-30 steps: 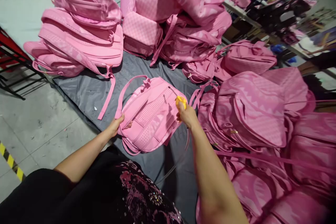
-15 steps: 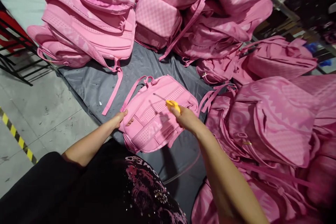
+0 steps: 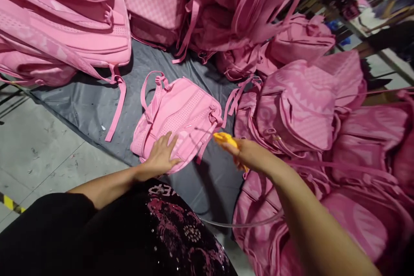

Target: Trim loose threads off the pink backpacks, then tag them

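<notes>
A pink backpack (image 3: 181, 103) lies on the grey sheet in front of me, its perforated back panel and straps facing up. My left hand (image 3: 161, 156) rests on its near side, fingers spread and flat on the fabric. To the right of the bag, my right hand (image 3: 250, 155) is wrapped round a yellow air blow gun (image 3: 225, 139). The gun's thin nozzle points left, over the backpack's right edge. A clear hose (image 3: 239, 225) curves below my right arm. Whether the trigger is pressed cannot be seen.
Stacked pink backpacks (image 3: 97, 39) stand at the back left, with a heap of pink bags (image 3: 300, 103) along the right. The grey sheet (image 3: 136, 56) covers the work surface; concrete floor (image 3: 48, 138) shows at left. A co-worker's dark sleeve (image 3: 393, 36) appears at upper right.
My left hand has let go of the backpack's left edge and now lies flat on its near side. My right hand has moved right and slightly down with the blow gun. The view has shifted.
</notes>
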Motion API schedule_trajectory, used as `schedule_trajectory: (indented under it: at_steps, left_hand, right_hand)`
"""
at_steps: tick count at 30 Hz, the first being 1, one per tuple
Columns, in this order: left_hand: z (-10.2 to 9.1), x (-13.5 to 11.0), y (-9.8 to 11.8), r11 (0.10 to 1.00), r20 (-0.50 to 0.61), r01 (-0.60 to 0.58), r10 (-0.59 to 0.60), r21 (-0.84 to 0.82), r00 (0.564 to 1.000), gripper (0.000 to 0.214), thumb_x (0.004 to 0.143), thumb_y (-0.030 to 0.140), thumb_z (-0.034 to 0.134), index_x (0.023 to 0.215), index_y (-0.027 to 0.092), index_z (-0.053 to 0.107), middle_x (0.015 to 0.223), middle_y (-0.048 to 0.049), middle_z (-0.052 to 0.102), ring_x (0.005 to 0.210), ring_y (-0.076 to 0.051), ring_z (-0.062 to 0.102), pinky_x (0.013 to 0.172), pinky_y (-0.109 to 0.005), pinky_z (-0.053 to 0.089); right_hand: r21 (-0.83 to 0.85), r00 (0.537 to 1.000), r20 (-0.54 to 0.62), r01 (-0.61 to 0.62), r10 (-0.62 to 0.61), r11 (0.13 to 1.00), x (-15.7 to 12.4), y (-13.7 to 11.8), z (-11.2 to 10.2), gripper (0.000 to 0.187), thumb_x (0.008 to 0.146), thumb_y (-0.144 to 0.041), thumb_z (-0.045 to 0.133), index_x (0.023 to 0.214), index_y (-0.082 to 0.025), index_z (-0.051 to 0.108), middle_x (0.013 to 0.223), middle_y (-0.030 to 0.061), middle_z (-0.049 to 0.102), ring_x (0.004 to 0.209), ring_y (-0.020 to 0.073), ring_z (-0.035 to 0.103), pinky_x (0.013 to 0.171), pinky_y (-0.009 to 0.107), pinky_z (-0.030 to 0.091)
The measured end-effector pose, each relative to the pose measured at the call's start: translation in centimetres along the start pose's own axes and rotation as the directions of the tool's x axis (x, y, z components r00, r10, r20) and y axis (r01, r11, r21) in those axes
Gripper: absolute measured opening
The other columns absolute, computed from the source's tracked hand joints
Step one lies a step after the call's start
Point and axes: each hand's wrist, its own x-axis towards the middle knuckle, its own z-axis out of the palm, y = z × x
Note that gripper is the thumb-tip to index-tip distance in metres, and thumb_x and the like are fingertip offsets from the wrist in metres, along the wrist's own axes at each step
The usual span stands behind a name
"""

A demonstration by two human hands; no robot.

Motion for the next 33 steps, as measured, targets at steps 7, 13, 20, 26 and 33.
schedule_trajectory:
  at_steps: [7, 13, 20, 26, 33]
  left_hand:
    - [4.3, 0.4, 1.7, 0.988, 0.128, 0.107, -0.092, -0.115, 0.987, 0.069, 0.076, 0.020, 0.069, 0.141, 0.012, 0.048, 0.144, -0.0226, 0.047, 0.131, -0.039, 0.044, 0.104, -0.051, 0.040]
    - [3.6, -0.1, -2.0, 0.208, 0.489, 0.546, -0.271, -0.811, 0.829, 0.037, 0.091, 0.038, 0.050, 0.117, 0.013, 0.059, 0.093, -0.0153, 0.072, 0.072, -0.024, 0.068, 0.055, -0.030, 0.051]
    - [3.6, -1.8, -1.3, 0.612, 0.176, 0.371, -0.356, -0.698, 0.918, 0.045, 0.092, 0.041, 0.050, 0.133, 0.023, 0.055, 0.109, -0.0125, 0.066, 0.099, -0.025, 0.064, 0.081, -0.040, 0.054]
    - [5.0, -1.8, 0.7, 0.991, -0.066, 0.050, -0.059, -0.126, 0.996, 0.061, 0.085, 0.043, 0.062, 0.142, 0.025, 0.050, 0.136, -0.0166, 0.045, 0.130, -0.036, 0.041, 0.108, -0.053, 0.038]
    - [0.9, -0.4, -6.3, 0.871, -0.399, 0.079, -0.301, -0.485, 0.866, 0.058, 0.087, 0.049, 0.058, 0.136, 0.019, 0.051, 0.136, -0.0132, 0.049, 0.125, -0.026, 0.048, 0.110, -0.041, 0.037]
  right_hand:
    - [-0.222, 0.965, -0.261, -0.071, 0.011, 0.973, -1.5, 3.6, 2.5, 0.055, 0.097, -0.060, 0.033, 0.116, -0.018, 0.065, 0.083, 0.0098, 0.073, 0.077, 0.0225, 0.069, 0.063, 0.027, 0.042]
    - [-0.058, 0.938, -0.343, -0.066, 0.042, 0.996, -1.4, 5.2, 4.4, 0.056, 0.097, -0.057, 0.033, 0.119, -0.014, 0.063, 0.084, 0.0127, 0.072, 0.072, 0.0221, 0.068, 0.060, 0.026, 0.041]
    - [-0.060, 0.931, -0.363, 0.029, -0.049, 0.998, -3.3, 5.1, 6.4, 0.054, 0.096, -0.058, 0.037, 0.115, -0.017, 0.066, 0.079, 0.0090, 0.071, 0.066, 0.0195, 0.066, 0.055, 0.025, 0.038]
    - [-0.162, 0.930, -0.364, -0.007, -0.053, 0.987, -5.9, 4.5, 10.3, 0.052, 0.099, -0.056, 0.032, 0.126, -0.022, 0.060, 0.098, 0.0113, 0.073, 0.087, 0.0252, 0.070, 0.064, 0.027, 0.042]
    - [-0.290, 0.987, -0.146, 0.026, -0.071, 0.957, -7.5, 3.6, 19.9, 0.041, 0.101, -0.049, 0.034, 0.118, -0.020, 0.058, 0.091, 0.0113, 0.074, 0.085, 0.0287, 0.072, 0.062, 0.030, 0.045]
